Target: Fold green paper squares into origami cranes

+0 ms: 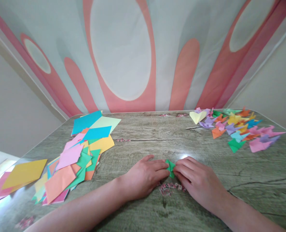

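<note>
A small piece of green paper lay between the person's two hands, low on the wood-grain bench and just beyond a pink flower print. The right hand was drawn narrow, thumb and fingers closed together on the paper's right edge. The left hand rested with its fingers side by side, their tips touching the left edge; its thumb was hidden, so one could not tell whether it pinched the paper or only pressed it. The green piece was creased and already much smaller than the flat sheets, so its folding looked well begun — though the fingers covered too much to say how many folds were in it or how near it was to a finished shape. At the far right stood what seemed to be the finished work: a cluster of folded paper figures, pointed and bird-like, in purple, orange, yellow, blue, pink and green. A pale yellow heart-like piece lay at the cluster's left side, its form unlike the others. On the left, plenty looked unworked — a loose, overlapping spread of coloured sheets, with a large blue sheet at its far end and mustard sheets just beside it at the bench's left edge.
</note>
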### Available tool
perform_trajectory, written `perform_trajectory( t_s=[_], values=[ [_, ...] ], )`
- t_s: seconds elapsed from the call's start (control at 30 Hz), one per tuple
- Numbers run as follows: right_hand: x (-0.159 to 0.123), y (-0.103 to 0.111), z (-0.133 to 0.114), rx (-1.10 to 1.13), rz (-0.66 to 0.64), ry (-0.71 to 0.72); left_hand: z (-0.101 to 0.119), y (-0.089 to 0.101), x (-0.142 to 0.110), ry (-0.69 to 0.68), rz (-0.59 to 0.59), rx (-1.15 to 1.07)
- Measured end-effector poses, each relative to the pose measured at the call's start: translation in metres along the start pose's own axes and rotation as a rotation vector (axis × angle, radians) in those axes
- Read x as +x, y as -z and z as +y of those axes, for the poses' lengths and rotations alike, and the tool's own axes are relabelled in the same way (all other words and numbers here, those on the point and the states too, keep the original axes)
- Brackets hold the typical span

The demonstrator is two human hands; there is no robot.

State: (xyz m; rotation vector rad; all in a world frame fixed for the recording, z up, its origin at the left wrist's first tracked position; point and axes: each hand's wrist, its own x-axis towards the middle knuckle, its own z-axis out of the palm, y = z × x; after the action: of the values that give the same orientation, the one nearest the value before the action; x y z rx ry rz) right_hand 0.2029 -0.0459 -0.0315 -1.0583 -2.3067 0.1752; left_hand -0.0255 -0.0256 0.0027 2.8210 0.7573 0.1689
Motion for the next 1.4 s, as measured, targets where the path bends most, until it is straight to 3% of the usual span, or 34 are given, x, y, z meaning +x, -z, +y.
perform_trajectory(
  t_s=[0.33, 0.6, 0.93, 1.2, 1.4],
  values=[
    [0.0, -0.004, -0.003, -0.171, -0.02, 0.05, 0.0, -0.005, 0.001, -0.027, 0.038, 0.053],
    [0.002, -0.003, 0.001, -0.134, -0.094, 0.067, 0.004, -0.008, 0.002, -0.028, 0.029, 0.091],
    [-0.004, -0.002, 0.006, -0.065, -0.027, 0.088, 0.005, -0.007, 0.002, -0.018, 0.016, 0.068],
    [-0.003, 0.003, 0.007, 0.062, -0.059, 0.033, 0.008, -0.005, 0.002, 0.003, -0.015, 0.082],
    [-0.001, 0.005, 0.01, -0.03, -0.044, 0.056, 0.008, -0.003, 0.004, -0.001, -0.026, 0.082]
  ],
)
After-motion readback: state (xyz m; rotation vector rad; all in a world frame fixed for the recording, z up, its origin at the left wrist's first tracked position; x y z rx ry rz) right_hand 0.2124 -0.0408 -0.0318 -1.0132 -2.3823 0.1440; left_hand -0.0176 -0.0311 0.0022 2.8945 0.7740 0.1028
